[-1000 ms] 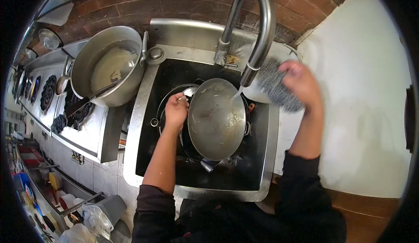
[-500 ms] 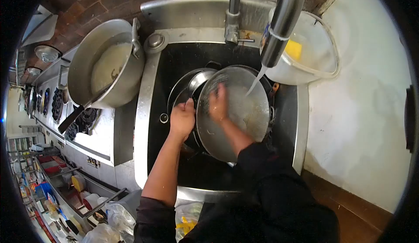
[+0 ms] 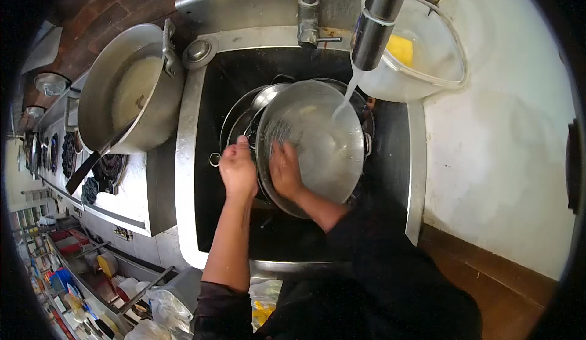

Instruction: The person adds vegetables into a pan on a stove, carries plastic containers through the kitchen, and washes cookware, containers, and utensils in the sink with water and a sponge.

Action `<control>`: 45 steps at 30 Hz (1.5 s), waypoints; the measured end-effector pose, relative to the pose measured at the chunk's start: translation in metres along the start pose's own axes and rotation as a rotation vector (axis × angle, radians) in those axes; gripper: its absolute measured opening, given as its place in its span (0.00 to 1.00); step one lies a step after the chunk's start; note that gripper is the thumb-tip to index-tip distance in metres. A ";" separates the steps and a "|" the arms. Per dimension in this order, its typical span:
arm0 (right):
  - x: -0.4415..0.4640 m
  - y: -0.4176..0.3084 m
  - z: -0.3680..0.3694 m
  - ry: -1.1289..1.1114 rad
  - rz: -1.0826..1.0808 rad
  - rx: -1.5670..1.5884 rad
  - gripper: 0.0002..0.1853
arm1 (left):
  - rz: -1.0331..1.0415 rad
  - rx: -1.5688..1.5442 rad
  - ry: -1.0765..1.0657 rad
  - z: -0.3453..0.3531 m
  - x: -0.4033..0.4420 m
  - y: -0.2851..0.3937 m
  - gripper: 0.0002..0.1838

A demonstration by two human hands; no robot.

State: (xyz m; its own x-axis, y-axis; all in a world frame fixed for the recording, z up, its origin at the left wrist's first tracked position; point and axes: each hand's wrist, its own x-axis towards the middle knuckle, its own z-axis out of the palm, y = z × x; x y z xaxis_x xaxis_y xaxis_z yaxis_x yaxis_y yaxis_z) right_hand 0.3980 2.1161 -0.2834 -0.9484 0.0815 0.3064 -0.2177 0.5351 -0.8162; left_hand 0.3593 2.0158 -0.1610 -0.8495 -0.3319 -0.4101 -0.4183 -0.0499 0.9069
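A round metal pan [image 3: 323, 151] lies tilted in the dark sink, with water from the faucet [image 3: 372, 38] running into it. At its left edge my left hand [image 3: 238, 172] is closed on the pan's rim or handle; the grip itself is partly hidden. Inside the pan, my right hand [image 3: 285, 169] presses a grey wire scrubber [image 3: 279, 131] against the left part of the surface. Other pans and a metal ladle [image 3: 266, 97] lie beneath and behind the pan.
A big pot [image 3: 131, 90] with a dark-handled utensil stands left of the sink. At the back right is a white bucket [image 3: 427, 65] holding a yellow sponge [image 3: 400, 50]. Stove burners [image 3: 110, 168] are at the left, a white wall [image 3: 500, 144] at the right.
My right hand came from above the bucket into the pan with the scrubber, then moved down and left inside it. My left hand stays at the pan's left edge. The view has shifted.
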 end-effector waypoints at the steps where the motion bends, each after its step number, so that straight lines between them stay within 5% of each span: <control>1: -0.035 0.007 -0.009 -0.123 -0.055 -0.090 0.23 | 0.039 -0.111 0.045 -0.002 0.008 -0.002 0.18; 2: -0.057 0.027 -0.030 -0.251 -0.118 -0.183 0.24 | 0.037 -0.016 0.021 -0.005 0.003 0.009 0.19; 3: -0.053 0.043 -0.055 -0.253 0.298 0.035 0.23 | 0.036 0.079 0.000 -0.009 -0.005 0.020 0.19; 6: -0.030 0.114 -0.096 -0.240 0.220 -1.050 0.25 | 0.132 0.257 -0.126 -0.006 -0.016 0.017 0.19; 9: 0.021 0.112 -0.037 0.049 0.551 -0.651 0.28 | 0.103 0.143 -0.120 -0.004 -0.013 0.009 0.19; 12: 0.031 0.051 0.034 0.172 0.069 -0.264 0.28 | 0.124 0.166 -0.158 -0.011 -0.011 0.006 0.20; 14: -0.009 0.024 0.013 -0.125 -0.109 -0.131 0.29 | 0.140 0.117 -0.134 -0.020 -0.007 0.004 0.19; 15: -0.047 0.060 0.005 -0.198 -0.247 -0.222 0.29 | 0.152 0.110 -0.135 -0.021 -0.008 0.007 0.19; 17: -0.067 0.115 -0.043 -0.371 -0.157 -0.528 0.27 | 0.077 0.186 -0.030 -0.021 -0.011 0.010 0.19; 18: -0.050 0.120 -0.064 -0.459 0.082 -0.734 0.26 | 0.086 0.175 -0.027 -0.018 -0.009 0.011 0.19; 20: -0.004 0.129 -0.053 0.001 0.129 -0.890 0.25 | 0.001 0.108 -0.063 -0.017 -0.014 0.008 0.18; 22: 0.044 0.125 0.001 0.303 0.336 -0.714 0.26 | -0.093 0.064 -0.126 -0.013 -0.017 0.010 0.17; 25: 0.066 0.074 0.024 -0.208 0.151 -0.972 0.29 | -0.052 0.005 -0.123 -0.012 -0.011 0.006 0.18; 27: 0.056 0.096 0.003 -0.220 0.140 -0.539 0.29 | -0.045 0.073 -0.123 -0.018 -0.013 0.006 0.18; 28: 0.045 0.096 -0.011 0.022 0.414 -0.378 0.28 | -0.009 0.103 -0.122 -0.019 -0.015 0.003 0.18; 31: 0.016 0.091 0.023 0.195 0.562 -0.705 0.26 | 0.012 0.086 -0.080 -0.013 -0.022 -0.007 0.17; 33: -0.014 0.089 0.019 0.023 0.359 -0.669 0.27 | 0.093 -0.036 -0.085 -0.021 -0.022 -0.010 0.18; 35: -0.028 0.093 -0.017 -0.475 -0.039 -0.468 0.27 | 0.090 -0.038 -0.049 -0.021 -0.026 -0.005 0.18; 36: -0.023 0.096 -0.028 -0.469 -0.045 -0.466 0.27 | 0.029 -0.035 -0.043 -0.020 -0.028 -0.001 0.18; 38: 0.000 0.109 -0.046 -0.131 0.283 -0.824 0.28 | -0.051 -0.090 -0.052 -0.015 -0.028 -0.002 0.17; 42: 0.043 0.084 0.016 0.143 0.642 -0.484 0.28 | -0.093 -0.053 -0.059 -0.006 -0.031 -0.004 0.16; 44: 0.038 0.053 0.011 -0.231 0.221 -0.293 0.29 | -0.009 -0.127 -0.083 -0.011 -0.028 -0.002 0.16; 45: 0.033 0.069 0.002 -0.229 0.218 -0.294 0.29 | -0.007 -0.129 -0.084 -0.010 -0.031 -0.001 0.16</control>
State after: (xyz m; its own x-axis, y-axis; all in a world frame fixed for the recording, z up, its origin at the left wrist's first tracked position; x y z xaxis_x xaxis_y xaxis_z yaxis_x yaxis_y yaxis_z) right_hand 0.3511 2.1537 -0.3311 -0.9988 0.0487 -0.0015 0.0374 0.7456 -0.6653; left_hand 0.3891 2.0168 -0.1485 -0.8731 -0.2512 -0.4178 -0.3838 -0.1745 0.9068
